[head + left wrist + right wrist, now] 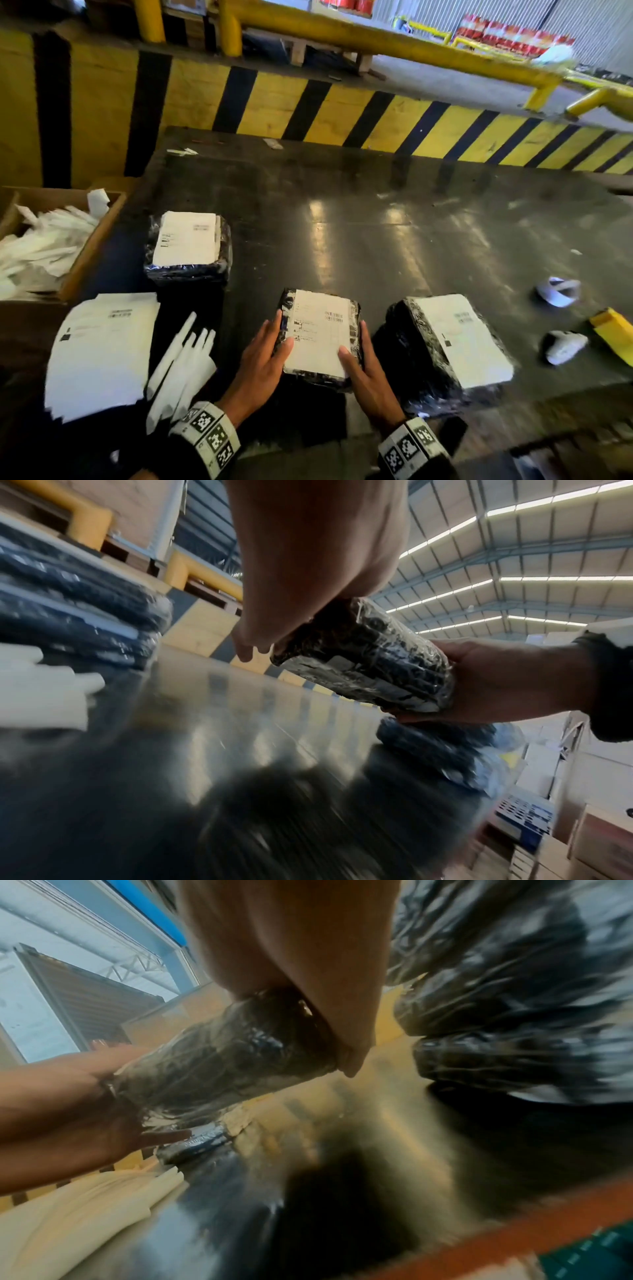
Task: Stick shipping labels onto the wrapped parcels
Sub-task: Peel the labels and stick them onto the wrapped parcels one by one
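Three wrapped parcels sat on the dark table (376, 222), each bearing a white label. The left hand (260, 366) and right hand (368, 377) gripped the middle parcel (320, 337) by its sides, thumbs on its label (318, 334), raised off the table at 6 o'clock. Others: far parcel (188, 248) at 10 o'clock, right parcel (452, 346) at 4 o'clock; label stack (99, 353) at 8 o'clock.

Dark glossy table (359, 219), labelled parcel (187, 247) at left, another (448, 346) at right, label stack (99, 353) near left edge, backing strips (181, 363) beside it, paper scraps (558, 291) far right
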Available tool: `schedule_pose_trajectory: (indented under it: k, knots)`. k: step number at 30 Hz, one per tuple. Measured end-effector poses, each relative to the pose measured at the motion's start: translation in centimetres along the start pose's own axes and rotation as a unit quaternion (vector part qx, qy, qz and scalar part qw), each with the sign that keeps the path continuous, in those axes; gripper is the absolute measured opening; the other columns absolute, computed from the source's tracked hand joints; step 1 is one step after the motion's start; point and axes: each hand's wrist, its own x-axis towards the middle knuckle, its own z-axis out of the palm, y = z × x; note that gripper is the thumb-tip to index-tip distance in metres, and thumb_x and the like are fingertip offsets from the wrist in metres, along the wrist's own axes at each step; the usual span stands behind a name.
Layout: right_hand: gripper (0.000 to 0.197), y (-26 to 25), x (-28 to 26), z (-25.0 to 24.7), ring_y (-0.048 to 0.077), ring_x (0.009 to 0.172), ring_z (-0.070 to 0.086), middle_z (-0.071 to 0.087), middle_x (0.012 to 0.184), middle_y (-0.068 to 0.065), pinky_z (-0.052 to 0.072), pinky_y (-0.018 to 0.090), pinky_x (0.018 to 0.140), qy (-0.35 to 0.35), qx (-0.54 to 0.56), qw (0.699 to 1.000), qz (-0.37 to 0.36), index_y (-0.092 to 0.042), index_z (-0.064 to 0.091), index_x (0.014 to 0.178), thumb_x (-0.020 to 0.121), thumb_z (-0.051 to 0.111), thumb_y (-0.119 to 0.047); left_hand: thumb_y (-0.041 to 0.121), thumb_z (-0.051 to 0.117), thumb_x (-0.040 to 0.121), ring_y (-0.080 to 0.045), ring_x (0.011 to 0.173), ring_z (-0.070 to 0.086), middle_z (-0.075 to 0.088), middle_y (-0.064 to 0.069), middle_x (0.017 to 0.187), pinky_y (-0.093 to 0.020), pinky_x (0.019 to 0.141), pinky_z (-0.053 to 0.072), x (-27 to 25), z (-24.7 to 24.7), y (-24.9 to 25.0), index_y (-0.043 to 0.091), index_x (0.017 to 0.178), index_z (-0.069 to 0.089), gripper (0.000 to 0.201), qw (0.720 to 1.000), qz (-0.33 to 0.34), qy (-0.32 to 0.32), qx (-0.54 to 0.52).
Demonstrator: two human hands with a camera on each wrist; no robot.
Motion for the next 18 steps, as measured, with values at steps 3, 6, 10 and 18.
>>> schedule_pose_trajectory:
  k: [3, 6, 10, 18]
  knots:
    - [0.065, 1.4, -2.1, -2.4, -0.028, 0.104, 0.045, 0.036, 0.13, -0.025, 0.039, 0.0, 0.082, -0.021, 0.008, 1.0, 0.01, -0.03, 0.005, 0.144, 0.096, 0.046, -0.014, 0.049, 0.038, 0.095, -0.018, 0.146, 0.008, 0.01, -0.002, 0.159, -0.043, 0.119, 0.012, -1.8, 3.4, -0.6, 0.039, 0.147, 0.009, 0.06, 0.999, -0.026, -0.018, 0.011]
    - [0.061, 2.6, -2.9, -3.9, -0.036, 0.101, 0.038, 0.025, 0.13, -0.03, 0.033, -0.006, 0.081, -0.051, 0.002, 0.999, 0.02, -0.029, 0.005, 0.14, 0.097, 0.044, -0.009, 0.051, 0.036, 0.095, -0.019, 0.146, 0.007, 0.009, -0.002, 0.159, -0.044, 0.119, 0.012, -3.0, 5.4, -1.2, 0.04, 0.147, 0.008, 0.06, 0.998, -0.055, -0.02, 0.035]
    - [0.063, 4.6, -2.6, -5.4, -0.031, 0.111, 0.037, 0.029, 0.14, -0.021, 0.032, -0.004, 0.087, -0.097, -0.038, 0.995, 0.014, -0.022, 0.007, 0.147, 0.097, 0.046, -0.014, 0.047, 0.034, 0.097, -0.02, 0.146, 0.005, 0.008, -0.004, 0.159, -0.044, 0.119, 0.009, -4.7, 7.3, -1.1, 0.035, 0.149, 0.005, 0.06, 0.995, -0.088, 0.001, 0.055]
    - [0.069, 5.5, -1.5, -6.2, 0.003, 0.134, 0.024, 0.02, 0.146, -0.01, 0.026, -0.008, 0.087, -0.123, -0.065, 0.99, 0.014, -0.015, -0.004, 0.149, 0.098, 0.043, -0.012, 0.042, 0.023, 0.101, -0.016, 0.146, -0.006, -0.001, -0.003, 0.16, -0.037, 0.116, -0.005, -5.0, 8.9, 0.0, 0.024, 0.148, -0.015, 0.063, 0.973, -0.112, -0.027, 0.2]
